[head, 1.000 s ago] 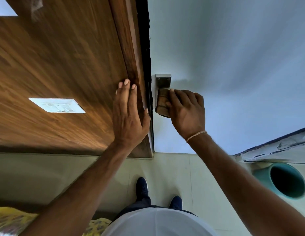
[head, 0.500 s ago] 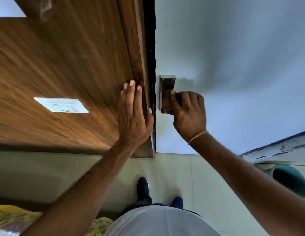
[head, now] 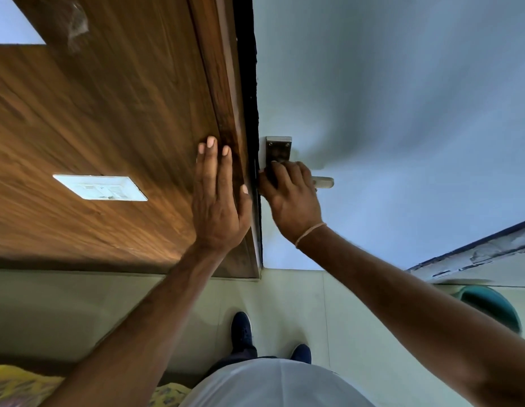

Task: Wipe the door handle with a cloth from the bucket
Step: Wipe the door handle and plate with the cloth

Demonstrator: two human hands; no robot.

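A metal door handle sits on the pale door; its plate [head: 278, 147] is bare and the lever's tip [head: 324, 182] sticks out to the right of my right hand. My right hand [head: 290, 198] is closed over the lever, pressing a brown cloth [head: 270, 179] against it. Only a dark sliver of cloth shows between thumb and fingers. My left hand [head: 218, 201] lies flat with fingers straight on the wooden frame [head: 223, 92] just left of the door's edge, holding nothing.
A white switch plate [head: 99, 187] is set in the wood panel to the left. A teal bucket [head: 490, 304] stands on the tiled floor at lower right, partly behind my right forearm. My dark shoes [head: 240, 333] are below the handle.
My right hand has slid left along the lever toward the door's edge, baring the lever's tip. The cloth, plainly visible before, is now mostly covered by my fingers. My left hand stays put.
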